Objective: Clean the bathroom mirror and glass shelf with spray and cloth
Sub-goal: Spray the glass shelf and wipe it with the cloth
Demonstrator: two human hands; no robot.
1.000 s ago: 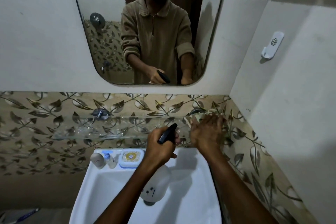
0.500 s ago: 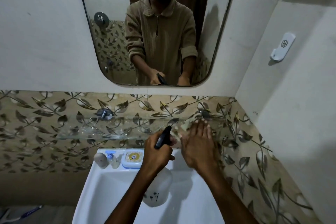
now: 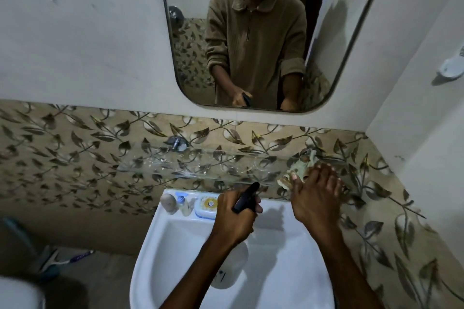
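The glass shelf (image 3: pixel 200 167) runs along the leaf-patterned tiles below the mirror (image 3: pixel 195 57). My right hand (image 3: pixel 315 198) lies flat on a crumpled pale cloth (image 3: pixel 298 168) at the shelf's right end. My left hand (image 3: pixel 236 213) grips a white spray bottle (image 3: pixel 229 268) by its black trigger head, held over the sink just below the shelf's front edge. Most of the cloth is hidden under my fingers.
A white sink (image 3: pixel 175 246) stands below the shelf; on its back ledge sit a small roll-on (image 3: pixel 168 203), a little pump bottle (image 3: pixel 184 206) and a soap dish (image 3: pixel 207 204). A white wall hook (image 3: pixel 450 68) hangs at right. A toothbrush (image 3: pixel 75 257) lies on the floor at left.
My right hand with the cloth slid left along the shelf, then back toward its right end. The view shifted right and down. The left hand keeps holding the bottle.
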